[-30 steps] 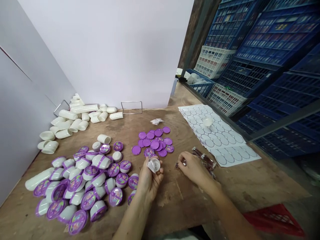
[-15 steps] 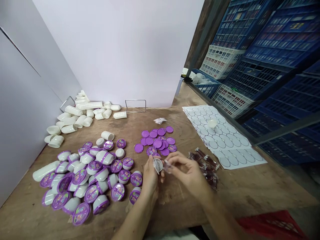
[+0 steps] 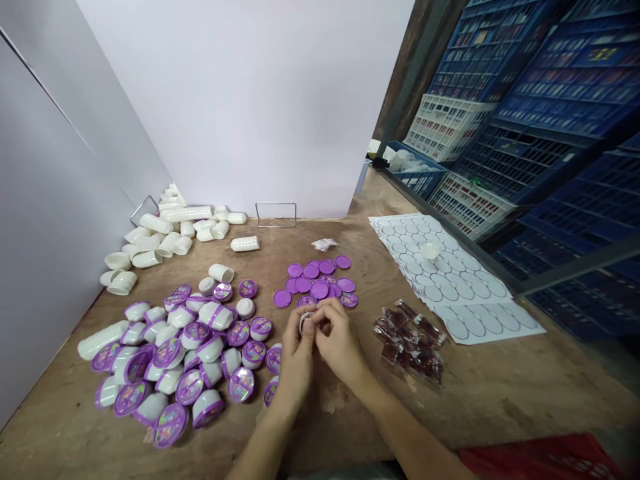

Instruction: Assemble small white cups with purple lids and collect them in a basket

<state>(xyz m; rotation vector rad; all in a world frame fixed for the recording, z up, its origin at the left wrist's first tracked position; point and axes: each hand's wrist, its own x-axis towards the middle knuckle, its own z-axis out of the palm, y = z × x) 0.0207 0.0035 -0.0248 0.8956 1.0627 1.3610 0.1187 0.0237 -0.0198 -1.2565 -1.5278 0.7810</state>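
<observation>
My left hand (image 3: 295, 360) is closed round a small white cup (image 3: 304, 320), whose rim just shows between the fingers. Against the cup's right side, the fingers of my right hand (image 3: 339, 341) are pressed together; what they pinch is hidden. Just beyond both hands lies a loose group of purple round lids (image 3: 320, 289), some with a printed picture. Many white cups with purple lids (image 3: 189, 387) are heaped left of my left hand. To the right of my right hand is a pile of dark red-brown clear-wrapped packets (image 3: 410, 343).
Stacked white cups (image 3: 187, 213) lie at the back left by the wall panel. Small white packets (image 3: 325, 245) sit behind the lids. Sheets printed with circles (image 3: 470, 293) carry a whitish cup-like piece (image 3: 431, 250). Blue crates (image 3: 545, 100) are stacked beyond the table's right edge.
My right hand has moved left to the cup and now meets my left hand there. The small clear packet it pinched earlier is out of sight. The view has shifted slightly.
</observation>
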